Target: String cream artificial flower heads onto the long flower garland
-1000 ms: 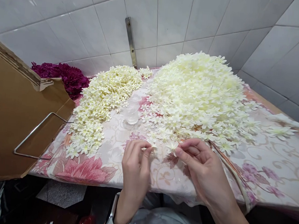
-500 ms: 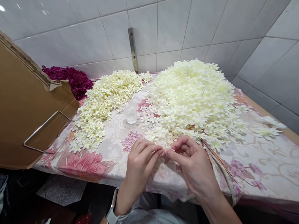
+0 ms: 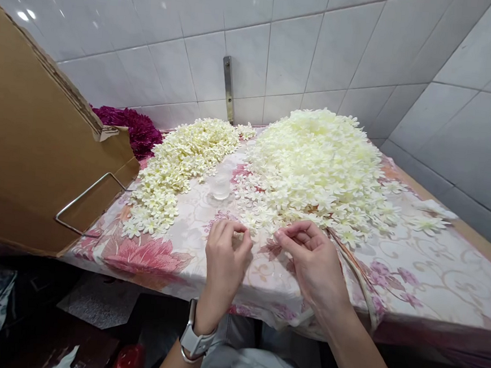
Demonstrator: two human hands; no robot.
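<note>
On the desk (image 3: 433, 278), the big heap of cream flowers (image 3: 315, 161) is spreading just beyond both grips, its loose edge nearly touching the fingertips. The left hand (image 3: 224, 262) and right hand (image 3: 313, 263) are pinching narrow, contents too small to tell. I reckon a slipping flower could be tumbling off the edge beneath the wrists.

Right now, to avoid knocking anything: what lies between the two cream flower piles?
A small clear cup on the floral tablecloth, per the head view.

White tiled walls (image 3: 283, 34) meeting at corner; floral tablecloth (image 3: 433, 278); ceiling-light glare.
</note>
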